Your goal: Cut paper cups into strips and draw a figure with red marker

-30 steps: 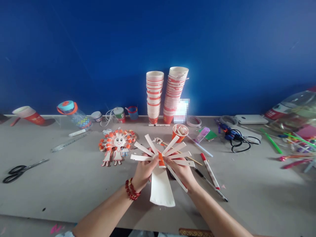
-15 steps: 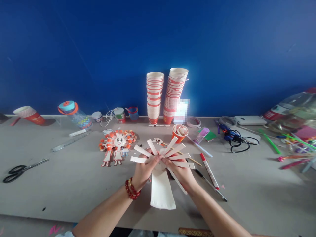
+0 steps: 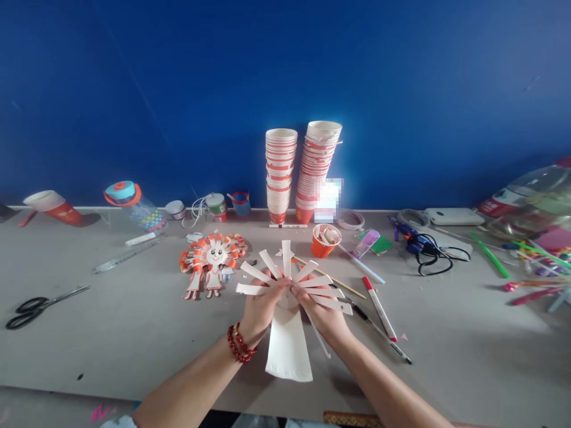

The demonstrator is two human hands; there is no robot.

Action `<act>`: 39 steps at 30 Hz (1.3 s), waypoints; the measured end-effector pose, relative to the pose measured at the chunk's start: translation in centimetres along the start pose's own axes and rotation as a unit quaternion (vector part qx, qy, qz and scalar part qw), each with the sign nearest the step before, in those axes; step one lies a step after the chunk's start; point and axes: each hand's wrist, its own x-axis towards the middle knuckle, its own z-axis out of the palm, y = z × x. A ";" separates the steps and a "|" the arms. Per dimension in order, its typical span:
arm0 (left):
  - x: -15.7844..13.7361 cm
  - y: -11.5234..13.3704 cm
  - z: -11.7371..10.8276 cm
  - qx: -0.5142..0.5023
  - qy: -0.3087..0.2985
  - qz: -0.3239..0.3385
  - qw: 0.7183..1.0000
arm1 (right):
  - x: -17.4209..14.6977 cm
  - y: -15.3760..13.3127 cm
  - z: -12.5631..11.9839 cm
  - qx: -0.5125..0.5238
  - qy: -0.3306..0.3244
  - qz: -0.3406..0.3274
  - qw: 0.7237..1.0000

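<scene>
Both forearms reach in from the near edge of the counter (image 3: 134,351) and angle toward each other, so that the left hand (image 3: 261,304) and the right hand (image 3: 329,314) almost meet in the middle, thumbs on top and fingertips close together. A red beaded bracelet (image 3: 241,343) circles the left wrist. The hands are closed in a narrow pinch on a cut-open paper cup (image 3: 289,353), one at each side of its centre. Its white strips fan out above and beside the fingers, one thin strip hangs below the right palm, and a wide white panel drops between the wrists toward the person. Beyond the hands, an orange paper cup (image 3: 322,248) stands upright, filled with pale paper scraps (image 3: 330,236). Behind it rise two tall stacks of nested cups, the left stack (image 3: 279,184) straight and the right stack (image 3: 313,178) leaning to the right. A small blue bucket (image 3: 241,205) near the wall (image 3: 178,89) has a pinkish stick poking over its rim; what else it holds is hard to make out.
</scene>
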 end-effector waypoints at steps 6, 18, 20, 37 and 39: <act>-0.3 0.1 0.2 0.004 -0.024 0.020 1.000 | -0.2 -0.4 0.6 0.026 -0.002 0.030 0.999; -0.2 0.1 0.1 -0.053 -0.005 -0.059 0.997 | -0.6 0.4 0.1 -0.088 0.000 -0.024 0.996; -0.3 0.3 0.3 -0.071 -0.006 -0.076 0.995 | -0.5 0.3 0.0 -0.095 -0.016 -0.030 0.995; -0.7 0.8 0.7 -0.121 -0.004 -0.109 0.987 | -0.4 -0.6 0.3 -0.108 -0.007 -0.029 0.994; -0.7 0.7 0.6 -0.112 0.000 -0.114 0.987 | -0.4 -0.9 0.5 -0.096 -0.007 -0.026 0.995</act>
